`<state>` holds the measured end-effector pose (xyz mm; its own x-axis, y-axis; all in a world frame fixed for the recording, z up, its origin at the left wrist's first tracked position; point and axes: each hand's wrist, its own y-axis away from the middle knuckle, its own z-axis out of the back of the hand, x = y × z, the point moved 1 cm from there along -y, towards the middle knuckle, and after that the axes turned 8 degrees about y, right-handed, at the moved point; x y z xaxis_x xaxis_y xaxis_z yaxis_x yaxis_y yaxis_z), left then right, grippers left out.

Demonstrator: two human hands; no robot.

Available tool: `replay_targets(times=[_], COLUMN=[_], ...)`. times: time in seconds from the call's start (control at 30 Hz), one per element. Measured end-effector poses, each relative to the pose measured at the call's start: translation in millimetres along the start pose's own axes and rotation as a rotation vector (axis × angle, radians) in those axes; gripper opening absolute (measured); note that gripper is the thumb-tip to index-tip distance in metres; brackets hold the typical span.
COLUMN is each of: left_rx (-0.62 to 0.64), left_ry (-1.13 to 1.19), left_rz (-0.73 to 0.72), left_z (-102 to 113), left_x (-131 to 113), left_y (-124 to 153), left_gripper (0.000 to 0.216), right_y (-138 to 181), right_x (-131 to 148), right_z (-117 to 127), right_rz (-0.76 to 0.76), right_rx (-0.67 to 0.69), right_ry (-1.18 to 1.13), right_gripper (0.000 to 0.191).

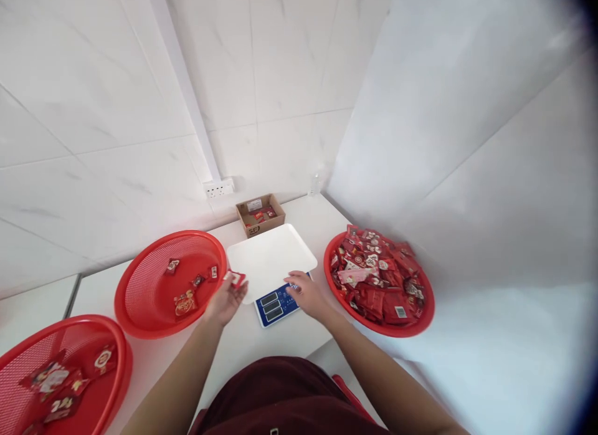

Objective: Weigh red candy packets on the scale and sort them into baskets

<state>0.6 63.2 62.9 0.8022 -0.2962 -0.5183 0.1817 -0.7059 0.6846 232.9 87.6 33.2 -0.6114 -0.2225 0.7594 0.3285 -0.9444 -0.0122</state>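
Observation:
My left hand [225, 300] holds a small red packet [236, 278] at its fingertips, just left of a white scale tray [271, 257]. The scale's blue panel [276, 303] shows below the tray. On that panel rests my right hand [306, 291], fingers stretched and pressing its right part. A red basket [169, 285] to the left holds a few red packets. Right of the scale, another red basket [380, 279] is piled with several red packets.
A third red basket [60, 372] with a few packets sits at the near left. A small cardboard box [260, 215] with red packets stands behind the scale, near a wall socket [218, 187]. White walls close in at the back and right.

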Motion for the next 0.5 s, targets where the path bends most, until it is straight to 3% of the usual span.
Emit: replay_targets(times=[0.13,0.23,0.33,0.5], left_rx=[-0.010,-0.044,-0.057,-0.038], left_ry=[0.116,0.098,0.070,0.021], left_rz=[-0.120,-0.077,0.002,0.055], left_z=[24.8,47.1,60.9,54.1], left_x=[-39.5,-42.8,-27.6,-8.1], left_y=[1.2,8.0,13.9,18.2], left_gripper=[0.033,0.028,0.022,0.019], right_y=[25.9,55.5,77.7,81.3], right_x=[-61.3,-95.7,-113.5,-119.0], right_z=[69.5,108.3,119.9,112.3], right_rz=[-0.220,-0.571,-0.887,-0.932], right_rx=[-0.240,-0.256,-0.162,-0.176], right_ry=[0.376,0.612,0.637,0.509], right_gripper=[0.032,0.040,0.053,0.062])
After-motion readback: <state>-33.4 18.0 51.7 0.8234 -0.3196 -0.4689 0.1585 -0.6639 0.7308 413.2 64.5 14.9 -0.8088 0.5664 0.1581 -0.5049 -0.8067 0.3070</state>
